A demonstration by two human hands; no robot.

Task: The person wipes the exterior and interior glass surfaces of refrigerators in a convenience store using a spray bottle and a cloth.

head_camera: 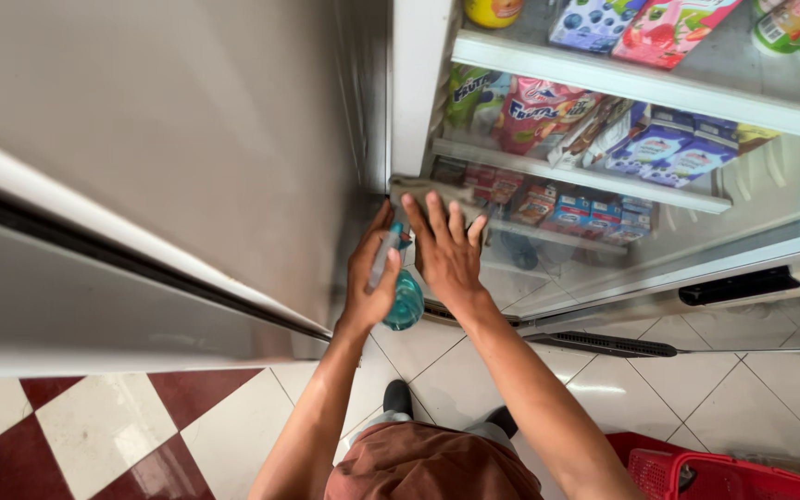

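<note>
Looking straight down from the head camera, the person's two hands meet near the middle of the frame at the foot of a glass-fronted display fridge. The left hand [369, 282] is closed around a clear plastic spray bottle holding blue liquid [404, 298], its fingers wrapped about the neck and the rounded body hanging below the palm. The right hand [448, 252] lies flat with fingers spread, pressing a small grey folded cloth [432, 189] against the bottom corner of the white fridge door frame [416, 83]; it grips nothing else. Judging by how things lie, the wiping is under way at this low corner, and how much of the frame or glass is already clean cannot be told, since no wet streaks or dirt show clearly. Behind the glass in the upper right of the frame, white wire shelves [604, 79] carry rows of colourful drink cartons and pouches [659, 148]. A broad grey metal panel [159, 139] fills the upper left of the frame. Below, the floor is tiled, white squares [724, 389] at lower right and a dark red and white checker pattern [94, 426] at lower left, and a red plastic shopping basket [715, 474] sits in the lower right corner beside the person's feet.
</note>
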